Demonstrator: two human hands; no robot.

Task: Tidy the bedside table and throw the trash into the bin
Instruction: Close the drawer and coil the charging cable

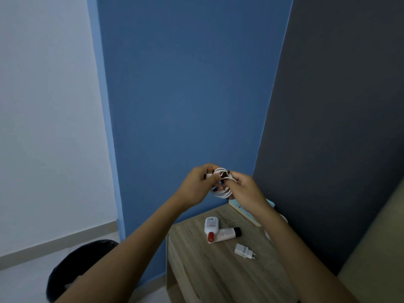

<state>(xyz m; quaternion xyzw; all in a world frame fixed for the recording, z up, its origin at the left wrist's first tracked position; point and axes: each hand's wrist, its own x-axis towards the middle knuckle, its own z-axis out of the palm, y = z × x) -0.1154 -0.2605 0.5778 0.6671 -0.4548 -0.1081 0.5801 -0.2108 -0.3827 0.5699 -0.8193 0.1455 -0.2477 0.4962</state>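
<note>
Two hands meet above the far corner of the desk (218, 276), both closed on a coiled white charging cable (222, 190): our left hand (197, 185) pinches the end with the orange plug, our right hand (244, 190) grips the loops. Down at the left we see a dark bin (72, 272) on the floor; what it holds we cannot tell. On the desk lie a white bottle with a red cap (211, 227), a tube with a black cap (228, 234) touching it, and a white charger plug (244, 251) nearer us
</note>
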